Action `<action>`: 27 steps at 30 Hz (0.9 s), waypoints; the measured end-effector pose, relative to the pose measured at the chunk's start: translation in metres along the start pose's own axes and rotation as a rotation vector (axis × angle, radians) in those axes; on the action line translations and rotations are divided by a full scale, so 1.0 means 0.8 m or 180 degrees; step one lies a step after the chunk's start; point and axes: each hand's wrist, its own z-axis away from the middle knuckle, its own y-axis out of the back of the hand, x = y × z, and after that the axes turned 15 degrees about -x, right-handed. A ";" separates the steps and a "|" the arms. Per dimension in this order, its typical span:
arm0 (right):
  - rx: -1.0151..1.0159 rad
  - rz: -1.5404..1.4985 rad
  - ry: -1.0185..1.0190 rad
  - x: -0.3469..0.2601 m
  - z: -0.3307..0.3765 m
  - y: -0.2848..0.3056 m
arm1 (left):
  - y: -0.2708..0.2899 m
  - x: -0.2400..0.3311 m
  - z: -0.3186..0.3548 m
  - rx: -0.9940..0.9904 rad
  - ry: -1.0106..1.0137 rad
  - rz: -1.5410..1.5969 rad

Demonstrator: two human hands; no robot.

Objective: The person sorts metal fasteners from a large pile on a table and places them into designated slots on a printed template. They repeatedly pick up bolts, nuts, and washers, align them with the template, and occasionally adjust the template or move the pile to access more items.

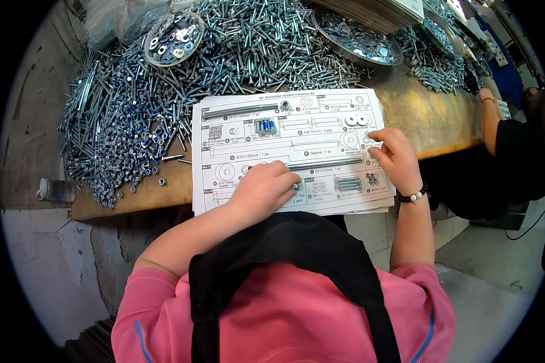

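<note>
Left hand (263, 189) curled on parts sheet (297, 115) near its front edge; right hand (396, 157) pinches small hardware at right margin; bolt heap (127, 115) crowds left.

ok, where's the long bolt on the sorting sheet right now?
In the head view, the long bolt lies flat along the top left row of the printed sheet, just below the heap of loose bolts, well above the left hand.

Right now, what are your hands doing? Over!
Left hand closed, pressing small hardware onto the printed parts sheet. Right hand pinching at the sheet's right edge. Long bolt lies between the hands. Loose bolt pile just behind.
</note>
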 end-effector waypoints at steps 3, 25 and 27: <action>0.0008 -0.0011 0.0042 -0.001 -0.004 -0.005 | -0.022 -0.011 -0.014 -0.0245 0.0000 -0.0348; -0.0296 0.0635 0.1360 -0.127 -0.291 -0.072 | 0.256 -0.209 0.012 0.1625 0.1497 -0.0663; -0.0117 0.0764 0.1478 -0.144 -0.339 -0.085 | 0.275 -0.223 0.003 0.1579 0.1569 -0.0956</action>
